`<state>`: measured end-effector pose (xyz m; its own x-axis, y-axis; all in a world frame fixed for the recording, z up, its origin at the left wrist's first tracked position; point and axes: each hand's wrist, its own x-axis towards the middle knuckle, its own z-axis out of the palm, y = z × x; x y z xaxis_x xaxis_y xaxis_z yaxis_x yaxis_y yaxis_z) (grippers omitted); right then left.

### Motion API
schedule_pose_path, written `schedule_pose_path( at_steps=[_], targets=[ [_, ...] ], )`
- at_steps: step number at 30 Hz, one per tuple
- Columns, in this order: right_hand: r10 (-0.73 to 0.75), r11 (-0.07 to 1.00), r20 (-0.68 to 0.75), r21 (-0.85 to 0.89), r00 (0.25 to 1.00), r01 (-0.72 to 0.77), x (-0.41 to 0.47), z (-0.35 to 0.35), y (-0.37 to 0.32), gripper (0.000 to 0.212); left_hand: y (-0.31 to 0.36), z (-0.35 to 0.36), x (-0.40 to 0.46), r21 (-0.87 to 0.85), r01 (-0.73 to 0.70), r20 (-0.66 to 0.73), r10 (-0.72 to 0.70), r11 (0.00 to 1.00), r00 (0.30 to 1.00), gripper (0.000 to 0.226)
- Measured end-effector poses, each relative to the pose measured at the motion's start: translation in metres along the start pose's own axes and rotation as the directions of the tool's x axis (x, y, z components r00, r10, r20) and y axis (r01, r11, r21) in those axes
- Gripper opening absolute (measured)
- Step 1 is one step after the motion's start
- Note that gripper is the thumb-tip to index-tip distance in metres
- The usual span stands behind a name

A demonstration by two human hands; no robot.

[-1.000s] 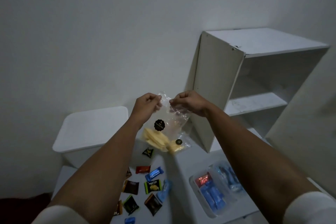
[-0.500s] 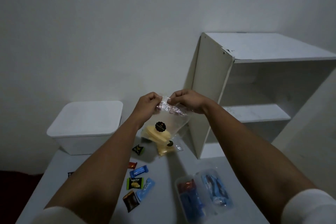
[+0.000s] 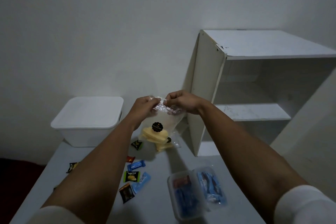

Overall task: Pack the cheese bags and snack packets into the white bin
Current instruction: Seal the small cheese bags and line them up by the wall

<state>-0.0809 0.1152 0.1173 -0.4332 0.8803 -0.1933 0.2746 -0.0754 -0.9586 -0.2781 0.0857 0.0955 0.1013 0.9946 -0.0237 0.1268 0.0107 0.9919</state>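
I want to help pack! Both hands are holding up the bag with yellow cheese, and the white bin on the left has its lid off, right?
Not quite: the white bin has its lid on, as the head view shows. Both the left hand and right hand do hold the cheese bag.

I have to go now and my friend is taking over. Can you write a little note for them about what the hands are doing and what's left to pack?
Left hand and right hand: both pinch the top edge of a clear cheese bag, held up above the table.
A second cheese bag lies on the table behind it.
White bin: far left of the table, lid on.
Snack packets lie loose on the table, like the green packet and blue packet.
Done: nothing visibly packed.
Left: open the bin, then put in both cheese bags and the packets.
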Motion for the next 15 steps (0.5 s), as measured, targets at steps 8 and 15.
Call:
schedule_pose_path(
  at_steps=[8,15],
  targets=[
    [0.037,0.996,-0.083,0.085,0.996,-0.03,-0.008,0.008,0.017,0.012,0.001,-0.007,-0.009,0.041,-0.032,-0.106,0.036,0.999,0.994,0.017],
    [0.008,0.988,-0.129,0.152,0.992,0.012,-0.016,0.019,0.023,0.012,-0.007,-0.005,-0.017,0.015,0.017,-0.089,-0.016,1.0,0.996,0.015]
  ],
)
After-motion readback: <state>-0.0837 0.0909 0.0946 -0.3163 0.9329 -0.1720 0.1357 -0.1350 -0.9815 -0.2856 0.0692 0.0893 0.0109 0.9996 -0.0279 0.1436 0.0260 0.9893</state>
